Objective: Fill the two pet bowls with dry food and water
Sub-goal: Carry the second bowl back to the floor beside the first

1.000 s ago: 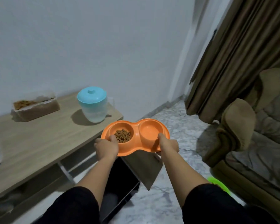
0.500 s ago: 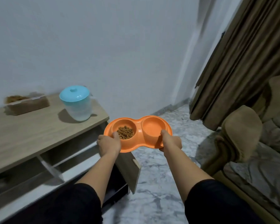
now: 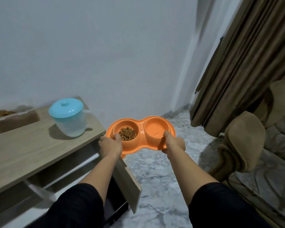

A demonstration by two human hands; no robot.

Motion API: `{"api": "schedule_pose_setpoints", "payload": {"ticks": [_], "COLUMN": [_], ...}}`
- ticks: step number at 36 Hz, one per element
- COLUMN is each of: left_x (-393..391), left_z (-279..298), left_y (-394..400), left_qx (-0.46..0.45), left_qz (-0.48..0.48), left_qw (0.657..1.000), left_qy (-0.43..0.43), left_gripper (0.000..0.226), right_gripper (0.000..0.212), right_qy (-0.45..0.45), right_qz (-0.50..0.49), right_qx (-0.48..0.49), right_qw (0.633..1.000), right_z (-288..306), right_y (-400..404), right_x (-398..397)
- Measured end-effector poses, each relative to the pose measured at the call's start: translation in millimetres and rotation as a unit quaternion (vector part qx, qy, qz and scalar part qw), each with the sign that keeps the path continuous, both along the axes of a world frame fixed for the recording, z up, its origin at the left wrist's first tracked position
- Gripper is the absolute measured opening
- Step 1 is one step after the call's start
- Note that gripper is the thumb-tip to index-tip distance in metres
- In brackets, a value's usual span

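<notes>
I hold an orange double pet bowl in the air, level, just past the right end of the wooden table. My left hand grips its near left rim, thumb inside the left cup, which holds brown dry food. My right hand grips the near right rim, thumb at the right cup, which shows a shiny wet surface. A clear water jug with a light blue lid stands on the table's right end. A clear tub of dry food sits at the table's far left.
An open cabinet door juts out below the table, under my left forearm. Marble floor stretches ahead to the white wall. A brown curtain hangs at the right, with a brown sofa arm beneath it.
The view has swung to the right, so the table, jug and tub have slid left in frame. The bowl stays held in both hands, now beyond the table's end over the floor.
</notes>
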State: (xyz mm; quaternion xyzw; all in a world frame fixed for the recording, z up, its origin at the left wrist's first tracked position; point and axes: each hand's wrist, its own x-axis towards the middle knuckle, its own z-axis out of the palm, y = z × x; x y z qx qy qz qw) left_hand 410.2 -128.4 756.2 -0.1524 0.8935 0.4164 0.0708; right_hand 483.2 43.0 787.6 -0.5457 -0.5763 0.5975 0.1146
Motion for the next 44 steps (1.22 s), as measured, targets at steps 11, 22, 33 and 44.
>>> {"api": "schedule_pose_setpoints", "payload": {"ticks": [11, 22, 33, 44], "left_x": [-14, -24, -18, -64], "left_z": [-4, -20, -30, -32], "left_y": [30, 103, 181, 196], "left_qx": [-0.012, 0.012, 0.013, 0.000], "left_qz": [0.018, 0.117, 0.191, 0.208], "left_qw": [1.000, 0.993, 0.981, 0.978], "left_qy": [-0.007, -0.010, -0.020, -0.027], "left_gripper": [0.063, 0.071, 0.063, 0.063], "right_gripper": [0.058, 0.053, 0.052, 0.053], "right_qy": [-0.017, 0.005, 0.000, -0.010], "right_qz": [0.036, 0.126, 0.199, 0.217], "right_qx": [-0.014, -0.010, -0.007, -0.034], "right_qw": [0.999, 0.992, 0.980, 0.976], "right_z": [-11, -19, -26, -30], "right_y": [36, 123, 204, 218], "right_x": [-24, -63, -89, -137]}}
